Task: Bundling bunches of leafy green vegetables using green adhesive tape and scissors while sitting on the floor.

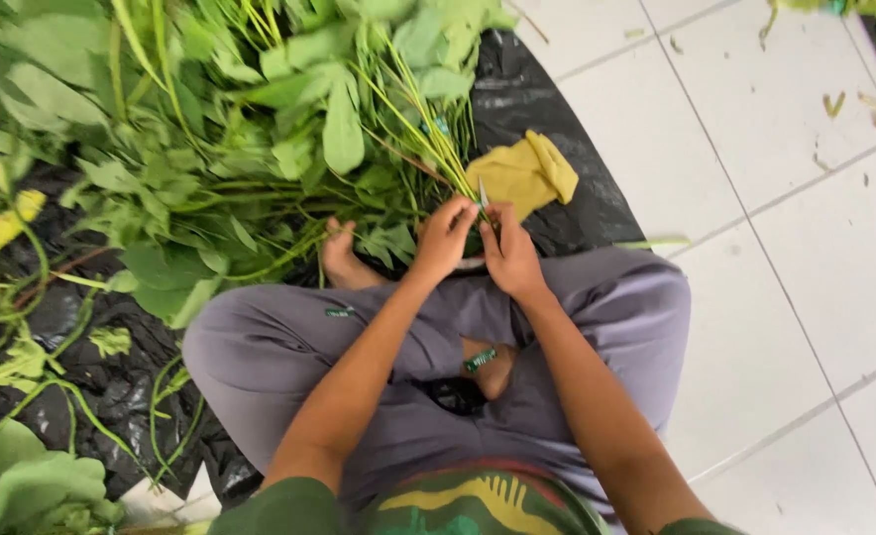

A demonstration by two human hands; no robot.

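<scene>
Sitting cross-legged on white tile floor [775, 198], both hands meeting at centre frame, just above the knees. Left hand [445, 238] and right hand [510, 253] pinched shut on the cut ends of a bundle of green stems [428, 139], fingers curled tight, side by side and touching. Stems running up and to the left from the fingers, long axis slanting toward the leafy heap [210, 129] filling the upper left. Both hands about equally close; left a touch nearer the leaves. Something thin and shiny between the fingertips, maybe a tie or blade, too small to tell. Yellow cloth [527, 173] just above right of the hands, on black plastic sheet [557, 99]. Bare foot [342, 260] poking out left of the hands. Sheet's edges cut off by the frame.
</scene>
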